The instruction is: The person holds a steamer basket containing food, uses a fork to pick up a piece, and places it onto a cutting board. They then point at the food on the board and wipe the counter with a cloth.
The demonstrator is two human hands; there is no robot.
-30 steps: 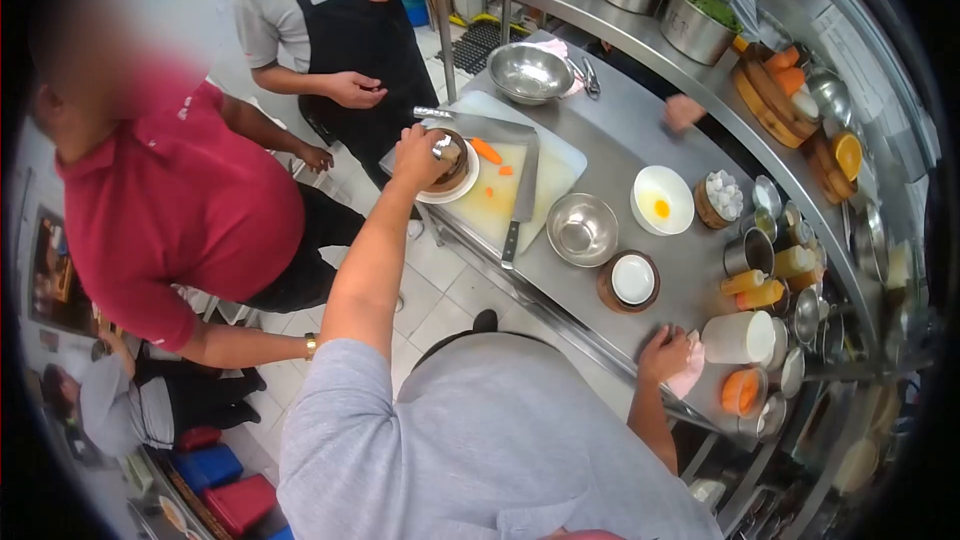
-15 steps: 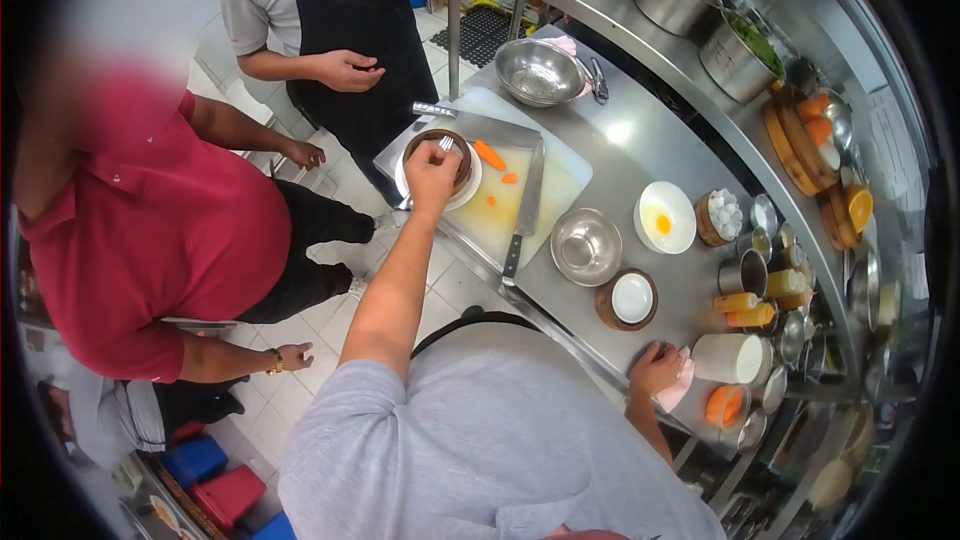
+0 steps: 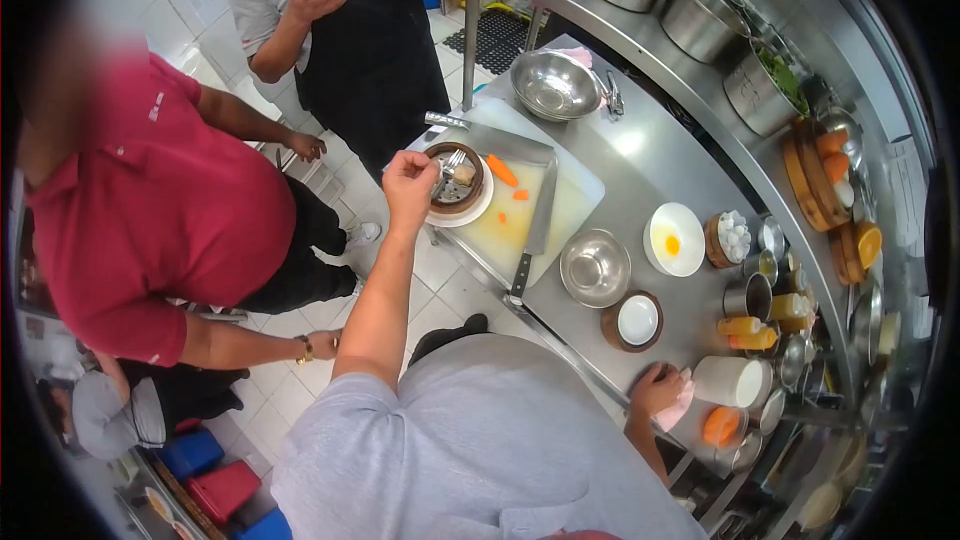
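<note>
In my left hand is a fork, closed in the fingers, its tines over a round brown bamboo steamer. A small pale brown piece of food lies inside the steamer, by the fork. Under the steamer is a white plate at the corner of the white cutting board. Carrot pieces, a wide cleaver and a long knife rest on the board. My right hand is at the counter edge, fingers curled against a pink cloth.
Metal bowls, a white bowl with an egg yolk, a basket of eggs and sauce bottles stand on the steel counter. Pots line the shelf above. A person in red and an aproned person stand nearby.
My left hand has drawn back left from over the steamer, uncovering the fork and food. The aproned person has raised a hand. My right hand stays by the cloth.
</note>
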